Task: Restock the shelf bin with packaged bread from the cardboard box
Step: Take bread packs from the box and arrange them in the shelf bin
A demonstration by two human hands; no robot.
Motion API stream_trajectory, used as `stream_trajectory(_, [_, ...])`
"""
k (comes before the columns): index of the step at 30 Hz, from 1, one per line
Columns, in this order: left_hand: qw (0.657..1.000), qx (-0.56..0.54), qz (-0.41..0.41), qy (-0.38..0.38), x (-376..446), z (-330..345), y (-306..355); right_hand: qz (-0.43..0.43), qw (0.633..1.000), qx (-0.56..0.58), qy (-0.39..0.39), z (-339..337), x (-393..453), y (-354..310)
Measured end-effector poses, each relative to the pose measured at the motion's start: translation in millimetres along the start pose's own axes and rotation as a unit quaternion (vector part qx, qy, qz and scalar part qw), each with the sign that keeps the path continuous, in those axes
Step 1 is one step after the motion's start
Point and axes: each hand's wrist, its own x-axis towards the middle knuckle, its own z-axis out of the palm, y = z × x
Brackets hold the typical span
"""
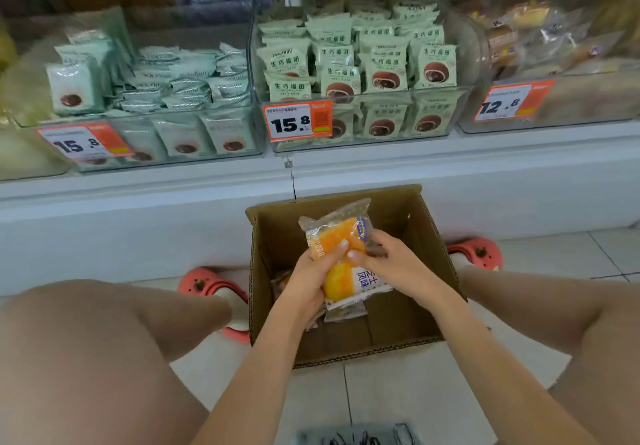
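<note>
Nearest the camera, bare knees frame the view left and right, person squatting on a tiled floor. Both forearms run forward and inward, meeting over the open cardboard box that sits on the floor between the feet. Coral clogs, one each side of the box: left clog, right clog.

Left hand: fingers curled under and around the left side of the bread packs, thumb pressed on top of the orange bun. Right hand: fingers curled onto the right edge of the same packs, thumb tip just beside the left thumb. Looks like a small stack, at least two clear-wrapped packs, held above the box interior, tilted up toward the shelf. More packs lie low inside the box, partly hidden under the hands.

Beyond the box, white shelf base. On the shelf: left clear bin of green-wrapped buns, middle bin of the same, stacked fuller, and right bin with clear-wrapped bread, blurred. Orange price tags on bin fronts: 15.8, 15.8, 12.8.
</note>
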Motion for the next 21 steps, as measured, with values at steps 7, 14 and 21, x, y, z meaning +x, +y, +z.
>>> stream_trajectory(7, [0.985,0.125,0.119,0.011,-16,42,84,-0.082,0.994,0.065,0.037,-44,-9,-82])
stream_trajectory(14, [0.933,0.244,0.264,0.011,-20,98,193,-0.204,0.975,0.003,0.086,-125,-25,-184])
stream_trajectory(21, [0.653,0.434,0.573,0.237,8,147,318,-0.352,0.872,-0.162,0.3,-234,-15,-307])
